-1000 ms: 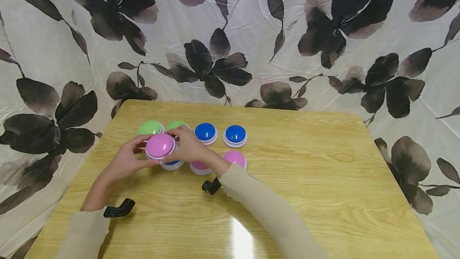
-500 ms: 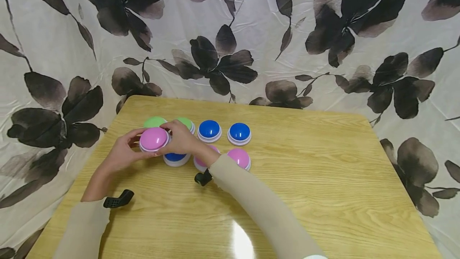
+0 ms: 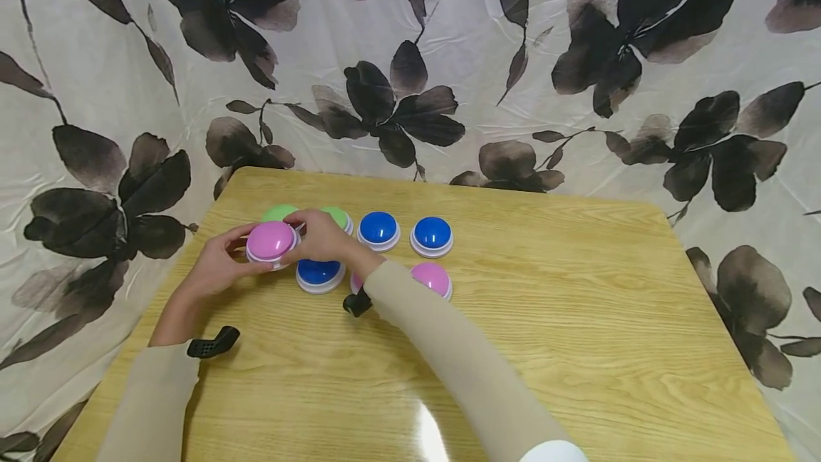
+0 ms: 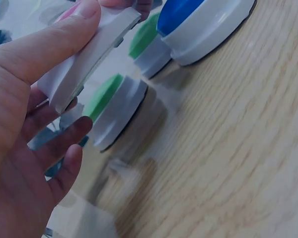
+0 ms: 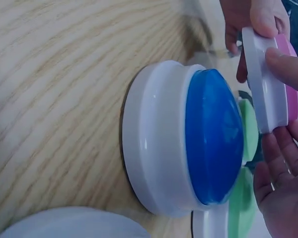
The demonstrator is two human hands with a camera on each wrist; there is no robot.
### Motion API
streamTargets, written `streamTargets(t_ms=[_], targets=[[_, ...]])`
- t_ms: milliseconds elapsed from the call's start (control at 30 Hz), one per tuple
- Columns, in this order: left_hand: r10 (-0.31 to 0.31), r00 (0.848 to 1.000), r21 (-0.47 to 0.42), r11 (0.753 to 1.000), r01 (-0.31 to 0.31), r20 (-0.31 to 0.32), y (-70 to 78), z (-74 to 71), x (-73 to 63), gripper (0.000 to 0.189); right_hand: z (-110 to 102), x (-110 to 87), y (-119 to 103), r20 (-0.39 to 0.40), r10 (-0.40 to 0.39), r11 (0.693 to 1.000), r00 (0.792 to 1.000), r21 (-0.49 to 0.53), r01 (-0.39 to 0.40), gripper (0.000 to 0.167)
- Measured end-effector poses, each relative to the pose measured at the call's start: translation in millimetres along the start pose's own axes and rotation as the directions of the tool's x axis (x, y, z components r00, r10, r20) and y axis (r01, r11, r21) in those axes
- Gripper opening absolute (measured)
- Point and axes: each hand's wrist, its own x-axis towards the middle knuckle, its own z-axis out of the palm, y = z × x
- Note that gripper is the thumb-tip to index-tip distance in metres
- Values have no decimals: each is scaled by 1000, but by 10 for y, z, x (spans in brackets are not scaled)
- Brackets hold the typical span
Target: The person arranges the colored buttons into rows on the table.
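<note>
A pink push button (image 3: 271,240) with a white base is held up off the table between both hands. My left hand (image 3: 217,264) grips its left side, thumb on the near edge and fingers beyond. From the right, my right hand (image 3: 326,239) pinches the rim. In the left wrist view, the white base (image 4: 89,54) is tilted, with its underside raised from the wood. Just right of the held button, a blue button (image 3: 318,272) sits on the table below the right hand. Two green buttons (image 3: 279,212) lie behind, partly covered by the hands.
Two more blue buttons (image 3: 378,227) stand in the back row. In front of them are two pink buttons (image 3: 432,278), one mostly hidden by the right forearm. The wooden table (image 3: 577,319) ends at a floral cloth (image 3: 487,77) behind.
Both hands have carried the pink button leftward, off from above the front blue button, which shows more now. The head view has shifted slightly.
</note>
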Motion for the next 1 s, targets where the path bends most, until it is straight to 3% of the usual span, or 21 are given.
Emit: streamTargets(t_ms=[367,667,1000], targets=[[12,1000,-10,1000,-12,-19,-70,-6,2,78,75,58,18,-27,29,999,999,-33,-30,71],[-96,995,2,995,96,-2,-140,-8,-79,83,188,57,21,5,39,997,999,-65,-38,66],[-56,998,26,998,55,20,-165,-13,-105,84,217,64,42,16,15,993,1000,-115,-13,70]])
